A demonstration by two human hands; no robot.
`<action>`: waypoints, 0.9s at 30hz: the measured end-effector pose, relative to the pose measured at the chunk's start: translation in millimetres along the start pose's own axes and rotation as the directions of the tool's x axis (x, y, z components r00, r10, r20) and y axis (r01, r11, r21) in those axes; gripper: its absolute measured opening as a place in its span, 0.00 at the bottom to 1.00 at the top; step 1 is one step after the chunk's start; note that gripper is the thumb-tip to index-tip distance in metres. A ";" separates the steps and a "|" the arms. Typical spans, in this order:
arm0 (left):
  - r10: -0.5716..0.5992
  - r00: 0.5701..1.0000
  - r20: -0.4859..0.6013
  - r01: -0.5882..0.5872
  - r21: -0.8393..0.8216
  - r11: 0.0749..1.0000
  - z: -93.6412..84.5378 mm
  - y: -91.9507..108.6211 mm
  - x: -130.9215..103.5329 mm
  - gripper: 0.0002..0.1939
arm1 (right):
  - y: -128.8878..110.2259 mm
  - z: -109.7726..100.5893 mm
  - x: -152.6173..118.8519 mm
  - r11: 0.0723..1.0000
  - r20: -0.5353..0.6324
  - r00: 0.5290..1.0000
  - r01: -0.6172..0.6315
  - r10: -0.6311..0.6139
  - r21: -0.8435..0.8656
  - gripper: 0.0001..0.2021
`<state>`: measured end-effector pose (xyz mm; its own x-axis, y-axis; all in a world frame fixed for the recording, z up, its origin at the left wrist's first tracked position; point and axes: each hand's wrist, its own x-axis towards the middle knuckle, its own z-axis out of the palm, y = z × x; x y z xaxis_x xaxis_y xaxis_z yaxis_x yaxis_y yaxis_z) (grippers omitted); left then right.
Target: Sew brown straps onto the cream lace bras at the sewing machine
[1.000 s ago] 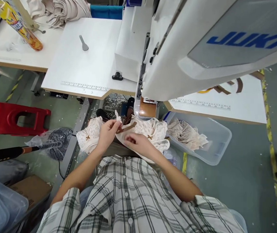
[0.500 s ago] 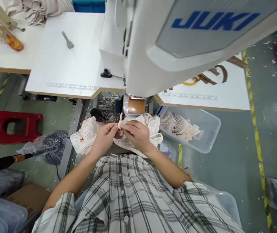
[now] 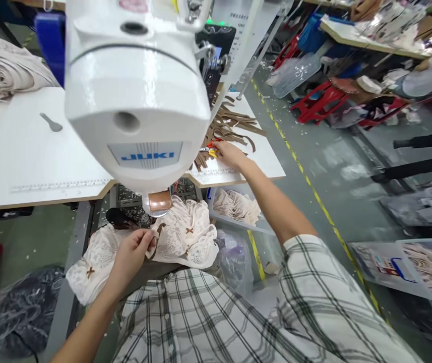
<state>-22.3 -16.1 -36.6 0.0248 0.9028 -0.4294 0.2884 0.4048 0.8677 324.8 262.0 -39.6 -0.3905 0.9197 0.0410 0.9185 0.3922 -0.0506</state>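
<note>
A cream lace bra (image 3: 189,229) with small brown bows lies gathered across my lap, under the white sewing machine's (image 3: 136,126) working end. My left hand (image 3: 134,249) is closed, pinching an edge of the bra beside a short brown strip (image 3: 159,237). My right hand (image 3: 229,154) reaches forward to the table on the right of the machine. Its fingers are closed at the handles of red-and-yellow scissors (image 3: 212,150), which lie among brown fabric strips (image 3: 234,123). The fingertips are partly hidden.
Right of my lap, a clear plastic bin (image 3: 263,224) holds folded beige pieces. A grey spatula-shaped tool (image 3: 51,122) lies on the left tabletop (image 3: 30,156), near a pile of beige fabric (image 3: 7,70). Red stools (image 3: 319,101) and a person's legs (image 3: 423,154) are farther right.
My right hand has left the bra and moved forward and right to the scissors. My left hand still pinches the bra. The view has swung to the right.
</note>
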 end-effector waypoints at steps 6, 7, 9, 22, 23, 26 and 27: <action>-0.081 0.997 0.013 0.082 -0.148 0.986 -1.8 1.5 -2.5 0.23 | -10.2 -16.5 -17.9 0.976 0.081 0.984 0.170 -0.161 -0.134 0.18; -0.089 0.996 0.014 0.090 -0.186 0.979 -2.2 1.3 -3.5 0.23 | -14.8 -18.6 -30.8 0.971 0.074 0.984 0.171 -0.161 -0.165 0.16; -0.100 0.995 0.032 0.105 -0.295 0.950 -3.2 0.1 -4.6 0.22 | -24.2 -23.7 -62.1 0.981 0.021 0.994 0.110 -0.108 -0.158 0.16; -0.095 0.992 0.085 0.127 -0.562 0.818 -8.1 16.3 -9.2 0.16 | -193.1 -9.3 -229.1 0.837 -0.094 0.973 0.229 -0.211 0.497 0.19; -0.085 0.993 0.076 0.112 -0.510 0.853 -7.7 18.5 -10.4 0.16 | -201.5 -4.8 -225.7 0.832 -0.118 0.973 0.232 -0.200 0.504 0.19; -0.061 0.996 0.065 0.081 -0.367 0.927 -5.2 22.2 -13.0 0.15 | -215.5 4.5 -212.1 0.811 -0.136 0.970 0.242 -0.201 0.532 0.19; -0.054 0.997 0.059 0.071 -0.336 0.939 -4.4 22.1 -13.3 0.14 | -217.2 6.3 -208.1 0.805 -0.129 0.970 0.241 -0.204 0.542 0.19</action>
<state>-20.5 -18.5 -10.6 0.0660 0.8693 -0.4898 -0.0495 0.4931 0.8685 206.1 -14.5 -43.5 -0.5585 0.8100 0.1787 0.6108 0.5474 -0.5721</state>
